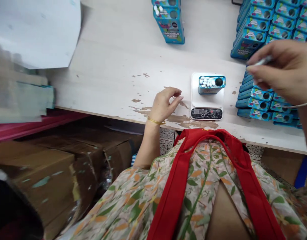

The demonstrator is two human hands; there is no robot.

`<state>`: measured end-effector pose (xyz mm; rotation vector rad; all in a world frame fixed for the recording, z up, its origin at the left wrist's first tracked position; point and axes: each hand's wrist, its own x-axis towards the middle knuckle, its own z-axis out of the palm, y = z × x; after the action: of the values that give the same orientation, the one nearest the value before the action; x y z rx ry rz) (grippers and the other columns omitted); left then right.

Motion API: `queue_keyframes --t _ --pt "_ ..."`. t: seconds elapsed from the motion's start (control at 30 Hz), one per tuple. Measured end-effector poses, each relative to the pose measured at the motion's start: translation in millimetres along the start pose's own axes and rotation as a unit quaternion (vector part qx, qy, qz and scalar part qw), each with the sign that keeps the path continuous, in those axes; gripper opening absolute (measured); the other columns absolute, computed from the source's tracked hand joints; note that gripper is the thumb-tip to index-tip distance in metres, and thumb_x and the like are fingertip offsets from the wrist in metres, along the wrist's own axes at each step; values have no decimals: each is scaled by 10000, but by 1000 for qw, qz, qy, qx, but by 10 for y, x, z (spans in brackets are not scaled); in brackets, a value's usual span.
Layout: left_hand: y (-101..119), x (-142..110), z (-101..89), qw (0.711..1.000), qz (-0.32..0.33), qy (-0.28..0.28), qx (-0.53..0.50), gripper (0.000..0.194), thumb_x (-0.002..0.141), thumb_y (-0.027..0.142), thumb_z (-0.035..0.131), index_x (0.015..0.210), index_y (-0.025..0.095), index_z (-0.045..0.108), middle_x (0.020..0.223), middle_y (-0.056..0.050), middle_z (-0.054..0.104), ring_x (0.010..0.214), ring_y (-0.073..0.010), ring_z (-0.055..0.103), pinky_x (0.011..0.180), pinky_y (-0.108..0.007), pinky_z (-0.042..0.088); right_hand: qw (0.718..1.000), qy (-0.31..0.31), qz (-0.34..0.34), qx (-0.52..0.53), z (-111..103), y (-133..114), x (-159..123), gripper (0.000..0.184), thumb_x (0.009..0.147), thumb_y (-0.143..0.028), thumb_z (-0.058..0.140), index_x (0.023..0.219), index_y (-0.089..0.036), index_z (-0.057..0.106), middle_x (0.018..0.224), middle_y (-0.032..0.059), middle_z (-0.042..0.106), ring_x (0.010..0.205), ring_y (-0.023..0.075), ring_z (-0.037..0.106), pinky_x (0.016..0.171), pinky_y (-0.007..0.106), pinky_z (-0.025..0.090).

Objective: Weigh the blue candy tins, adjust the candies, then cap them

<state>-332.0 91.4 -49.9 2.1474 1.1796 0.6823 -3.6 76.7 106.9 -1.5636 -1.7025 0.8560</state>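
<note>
My left hand (166,104) hovers at the table's front edge, left of the scale, with fingers loosely curved, thumb and forefinger apart and nothing between them. My right hand (286,70) is raised over the tins at the right, pinching a small, thin, pale shiny piece (264,61) that is blurred by motion. On a white digital kitchen scale (195,96) stands an upright blue tin (210,90). White candies (207,82) fill the left part of its top, beside a dark round spot. Digits show on the scale's display (200,112).
Rows of blue tins (258,25) stand at the right. More tins (172,26) stand at the back, white candies (157,10) on top. White sheets (43,30) lie at the left, above cardboard boxes (38,166). The white tabletop (113,66) has chipped paint.
</note>
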Motion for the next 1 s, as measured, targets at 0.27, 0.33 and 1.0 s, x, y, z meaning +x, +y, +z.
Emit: queue_keyframes --t 0.27,0.33,1.0 --pt "-36 -97 35 1000 -26 -10 -6 247 968 407 531 1031 188 629 1001 -61 698 914 -179 658 878 -329 543 976 -132 -37 -169 569 61 242 81 789 -149 694 811 -226 687 715 33 602 746 216 586 671 339 469" --pt "-36 -108 38 999 -36 -15 -6 244 966 398 531 1032 185 631 1001 -62 698 920 -180 656 882 -332 542 972 -145 -43 -182 570 81 248 69 790 -180 701 834 -232 694 771 51 614 820 245 597 735 372 485" --pt "-55 -40 122 998 -45 -35 -24 259 963 417 514 1034 195 627 984 -68 688 913 -193 647 860 -332 531 977 -152 -30 -147 626 30 302 135 773 -284 737 816 -244 616 792 73 577 926 298 596 797 446 524"
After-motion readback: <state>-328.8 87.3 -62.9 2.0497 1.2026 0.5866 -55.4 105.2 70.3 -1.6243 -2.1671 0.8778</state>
